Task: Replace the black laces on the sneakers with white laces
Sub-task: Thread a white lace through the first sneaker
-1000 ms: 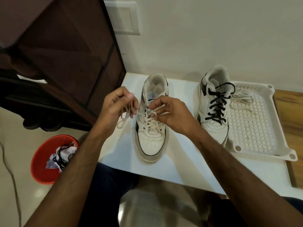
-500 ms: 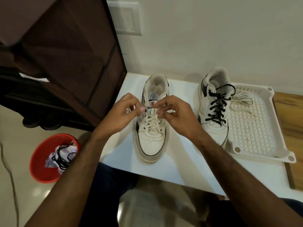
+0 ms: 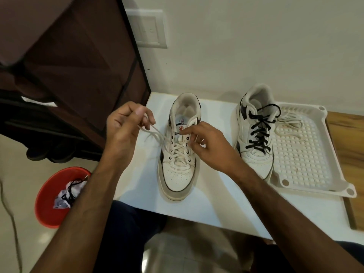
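Whereas both hands had been bunched over the tongue half a second before, the left hand (image 3: 126, 123) had drawn away leftward, pinching the white lace (image 3: 157, 134) end taut. That lace ran through the near sneaker (image 3: 178, 172) on the white table (image 3: 226, 205). The right hand (image 3: 206, 146) pinched lace at the right eyelets. The black-laced sneaker (image 3: 254, 134) stood beside the tray (image 3: 307, 154).

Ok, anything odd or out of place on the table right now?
Nothing damaged or spilled. The right sneaker leans against the white tray, still black-laced; a spare white lace lies in that tray.
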`<state>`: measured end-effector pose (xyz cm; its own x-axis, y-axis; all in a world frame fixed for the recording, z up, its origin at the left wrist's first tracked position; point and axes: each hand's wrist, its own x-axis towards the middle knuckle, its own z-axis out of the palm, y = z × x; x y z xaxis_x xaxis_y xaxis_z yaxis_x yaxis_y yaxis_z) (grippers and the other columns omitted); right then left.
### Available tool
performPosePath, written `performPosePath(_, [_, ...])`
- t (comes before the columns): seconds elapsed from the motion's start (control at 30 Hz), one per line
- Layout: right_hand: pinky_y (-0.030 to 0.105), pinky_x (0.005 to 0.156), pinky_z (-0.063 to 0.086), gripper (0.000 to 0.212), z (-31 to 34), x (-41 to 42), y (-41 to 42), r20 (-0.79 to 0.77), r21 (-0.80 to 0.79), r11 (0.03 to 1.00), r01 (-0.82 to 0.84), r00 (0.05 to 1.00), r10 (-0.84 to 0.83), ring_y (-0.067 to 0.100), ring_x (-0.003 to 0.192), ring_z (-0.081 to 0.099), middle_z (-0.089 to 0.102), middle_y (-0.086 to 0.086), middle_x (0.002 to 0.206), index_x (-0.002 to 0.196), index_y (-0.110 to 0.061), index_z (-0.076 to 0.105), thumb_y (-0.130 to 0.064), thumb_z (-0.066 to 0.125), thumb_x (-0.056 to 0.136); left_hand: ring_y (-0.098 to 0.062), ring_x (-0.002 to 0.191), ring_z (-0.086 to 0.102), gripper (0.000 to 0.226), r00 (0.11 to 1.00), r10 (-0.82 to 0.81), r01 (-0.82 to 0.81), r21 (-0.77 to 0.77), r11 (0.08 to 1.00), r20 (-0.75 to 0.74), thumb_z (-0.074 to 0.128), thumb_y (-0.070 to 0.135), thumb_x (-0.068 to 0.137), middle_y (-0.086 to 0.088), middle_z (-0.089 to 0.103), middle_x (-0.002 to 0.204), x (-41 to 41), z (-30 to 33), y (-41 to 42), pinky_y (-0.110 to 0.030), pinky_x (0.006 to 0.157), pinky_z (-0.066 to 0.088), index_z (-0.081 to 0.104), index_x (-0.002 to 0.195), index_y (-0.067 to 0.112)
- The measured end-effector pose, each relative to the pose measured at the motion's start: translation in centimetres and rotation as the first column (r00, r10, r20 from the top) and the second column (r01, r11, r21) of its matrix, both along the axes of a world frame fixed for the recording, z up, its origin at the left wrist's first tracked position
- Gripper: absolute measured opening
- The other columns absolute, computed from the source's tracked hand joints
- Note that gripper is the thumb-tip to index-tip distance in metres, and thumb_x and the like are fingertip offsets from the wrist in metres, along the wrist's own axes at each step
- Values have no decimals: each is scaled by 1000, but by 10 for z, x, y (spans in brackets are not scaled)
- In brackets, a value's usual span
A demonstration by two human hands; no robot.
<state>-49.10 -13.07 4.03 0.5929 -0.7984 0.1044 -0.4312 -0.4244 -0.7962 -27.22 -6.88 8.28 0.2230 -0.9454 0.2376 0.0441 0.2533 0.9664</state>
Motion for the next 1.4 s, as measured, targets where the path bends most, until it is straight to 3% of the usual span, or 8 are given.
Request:
performPosePath(0.2, [26, 74, 49, 13, 21, 20, 11, 188, 207, 971, -121, 979, 82, 9, 79, 57, 56, -6, 87, 91, -33, 66, -22, 73, 93, -10, 95, 60, 15, 980, -79, 88, -43, 995, 183, 61, 21, 93, -2, 60, 96, -23, 0, -2, -25, 84, 49, 67, 80, 14])
performPosePath(0.33, [33, 73, 50, 25, 17, 1, 5, 111, 300, 945, -128, 989, 98, 22, 77, 60, 64, 4, 84, 82, -12, 65, -32, 67, 97, -15, 88, 61, 28, 967, 7, -12, -18, 1000, -255, 73, 43, 88, 0, 69, 88, -9, 3, 2, -31, 82, 46, 65, 69, 25])
performPosePath(0.47, [23, 68, 42, 20, 10, -8, -1, -124, 224, 963, -147, 976, 178, 2, 71, 56, 61, -7, 80, 82, -18, 72, -33, 71, 94, -15, 79, 62, 30, 860, 95, -103, 12, 995, -502, 74, 45, 86, 1, 67, 80, -2, 4, 0, -33, 80, 48, 65, 71, 21])
performPosePath(0.67, [19, 71, 47, 30, 30, 6, 8, 82, 225, 971, -79, 995, 62, 1, 77, 54, 59, -4, 94, 116, -27, 69, -38, 76, 89, -3, 91, 57, 23, 963, -90, 44, 184, 982, 254, 60, 28, 96, 1, 53, 95, -21, -11, -4, -20, 83, 45, 68, 77, 17])
performPosePath(0.93, [23, 78, 49, 13, 23, 10, 12, 137, 152, 982, -109, 987, 88, 9, 83, 61, 64, -2, 87, 95, -17, 78, -25, 68, 97, -8, 81, 50, 23, 931, -130, 64, 198, 978, 340, 65, 41, 91, 7, 47, 88, -27, -17, -5, -24, 77, 41, 61, 73, 28])
performPosePath(1.07, [26, 76, 50, 30, 28, -4, 2, 142, 330, 940, -87, 989, 42, 9, 77, 66, 74, 2, 82, 92, -17, 79, -30, 55, 104, -14, 72, 53, 24, 997, 51, -40, 182, 983, -55, 59, 29, 95, 4, 59, 78, -13, -12, -6, -27, 73, 43, 67, 76, 18])
performPosePath(1.2, [22, 73, 45, 38, 28, -24, -9, 30, 397, 912, 106, 991, -129, 2, 64, 57, 75, -4, 78, 78, -15, 80, -30, 56, 103, -15, 79, 59, 41, 853, 69, -10, 116, 993, -518, 53, 28, 103, -2, 67, 89, 1, -9, -6, -31, 75, 49, 57, 62, 20])
performPosePath(1.4, [25, 72, 45, 36, 25, -31, -10, -201, 484, 863, 142, 978, -48, 4, 61, 57, 76, -1, 72, 69, -13, 79, -21, 58, 97, -13, 83, 66, 37, 690, 217, -152, 156, 976, -690, 59, 38, 98, 3, 69, 83, -6, -1, -6, -32, 84, 52, 60, 65, 21])
